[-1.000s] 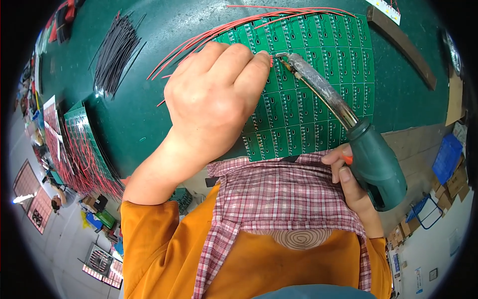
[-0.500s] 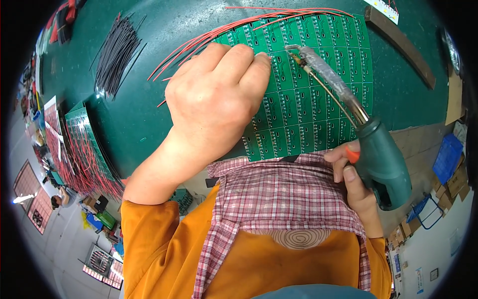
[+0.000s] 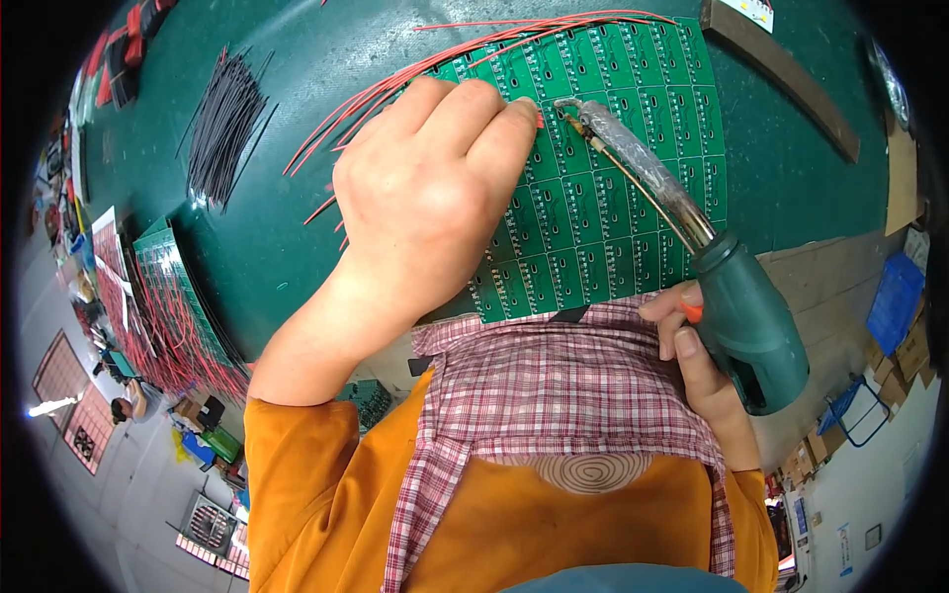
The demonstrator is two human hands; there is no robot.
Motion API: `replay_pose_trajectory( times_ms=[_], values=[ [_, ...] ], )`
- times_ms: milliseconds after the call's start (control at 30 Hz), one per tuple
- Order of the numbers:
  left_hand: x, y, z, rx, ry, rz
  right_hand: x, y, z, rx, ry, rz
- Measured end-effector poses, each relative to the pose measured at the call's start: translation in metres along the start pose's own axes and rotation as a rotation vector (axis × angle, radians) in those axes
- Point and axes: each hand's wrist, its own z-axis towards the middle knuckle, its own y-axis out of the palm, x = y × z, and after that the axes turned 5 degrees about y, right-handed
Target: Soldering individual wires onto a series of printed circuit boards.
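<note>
Head view: on the green table, black wires lie toward the left edge. Rightward, your left hand covers the left edge of the circuit-board panel, fingers closed on red wire, its end showing at your fingertips over the panel. Just right of that end sits the soldering gun's tip; contact with the panel is unclear. The soldering gun slants from there past the panel's near right corner, your right hand gripping it beyond the table's near edge.

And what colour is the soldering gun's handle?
Dark green; the handle shows best in the head view.
</note>
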Motion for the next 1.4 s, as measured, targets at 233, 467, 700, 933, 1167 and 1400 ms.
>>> replay_pose_trajectory(
  times_ms=[233, 467, 700, 933, 1167, 1400],
  values=[
    [-0.005, 0.012, -0.004, 0.121, 0.087, 0.082, 0.003, 0.002, -0.001, 0.037, 0.016, 0.049],
    [-0.003, 0.011, -0.004, 0.103, 0.09, 0.14, 0.002, -0.002, -0.002, 0.033, 0.01, -0.221],
    [0.003, -0.001, 0.002, -0.017, 0.02, 0.104, -0.001, -0.003, -0.003, 0.032, -0.034, -0.034],
    [0.003, 0.003, 0.009, 0.077, 0.032, -0.125, 0.002, -0.005, -0.005, 0.037, -0.01, 0.048],
    [0.002, 0.015, 0.008, 0.096, 0.064, 0.025, 0.005, -0.008, -0.004, 0.024, -0.022, 0.004],
    [0.001, 0.017, 0.008, 0.099, 0.096, 0.041, 0.007, -0.009, 0.0, -0.003, -0.035, -0.089]
  ],
)
